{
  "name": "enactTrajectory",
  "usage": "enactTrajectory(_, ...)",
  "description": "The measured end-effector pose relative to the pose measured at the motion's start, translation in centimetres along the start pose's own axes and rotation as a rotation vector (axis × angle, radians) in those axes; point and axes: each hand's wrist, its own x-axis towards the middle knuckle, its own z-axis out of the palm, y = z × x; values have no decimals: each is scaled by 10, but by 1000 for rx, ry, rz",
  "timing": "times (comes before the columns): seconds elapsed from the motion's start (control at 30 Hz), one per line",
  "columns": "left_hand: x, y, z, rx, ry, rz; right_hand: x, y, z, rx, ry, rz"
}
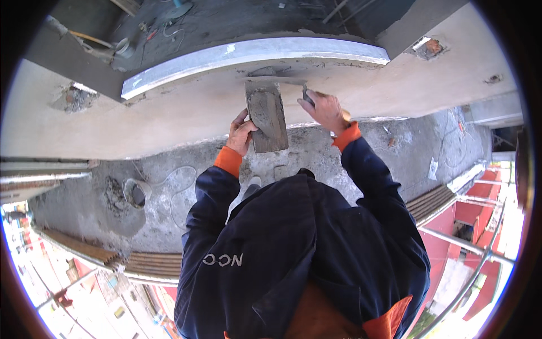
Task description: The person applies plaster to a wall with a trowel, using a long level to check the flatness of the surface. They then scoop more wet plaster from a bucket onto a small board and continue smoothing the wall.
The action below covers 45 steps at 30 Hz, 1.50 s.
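Observation:
My left hand [240,135] grips the side of a rectangular mortar board [267,121], thumb on its face. Grey, wet-looking mortar is smeared over the board. My right hand [326,111] is closed round the dark handle of a trowel [288,81]. Its thin blade points left, across the board's far end and close to the plastered wall [175,116]; whether it touches the wall, I cannot tell. Just beyond the blade is a rough, darker patch under the opening's sill. A long pale bar [254,52] lies along that sill.
Left on the grey floor stands a bucket [135,194] beside a mortar heap [114,193] and a looped cable [189,169]. Ragged holes [429,48] mark the wall on both sides. Behind me are corrugated edging [152,264] and scaffold tubes [451,239]. Another bucket [124,48] stands beyond the opening.

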Motion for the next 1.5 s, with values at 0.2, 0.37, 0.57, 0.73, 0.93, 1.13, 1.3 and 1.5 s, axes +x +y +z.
enactTrajectory(0.2, -22, -27, 39, -29, 192, 58, 2, 39, 28, 241, 28, -17)
enactTrajectory(0.37, -36, -50, 48, -47, 289, 129, 2, 56, 27, 426, -11, 11)
enactTrajectory(0.57, -43, -62, 69, -20, 330, 117, -2, 87, 20, 464, -33, 7)
enactTrajectory(0.73, -35, -74, 73, -42, 325, 136, -11, 104, 5, 470, -32, 26)
enactTrajectory(0.93, -20, -79, 87, -10, 324, 119, -27, 131, -9, 388, -86, 88)
enactTrajectory(1.13, -10, -80, 114, -66, 263, 127, -57, 180, -39, 367, -102, 182)
enactTrajectory(1.3, -2, -87, 111, -20, 282, 120, -93, 175, -95, 428, -124, 212)
enactTrajectory(1.5, 7, -87, 121, 52, 234, 83, -90, 95, -112, 264, 53, -163)
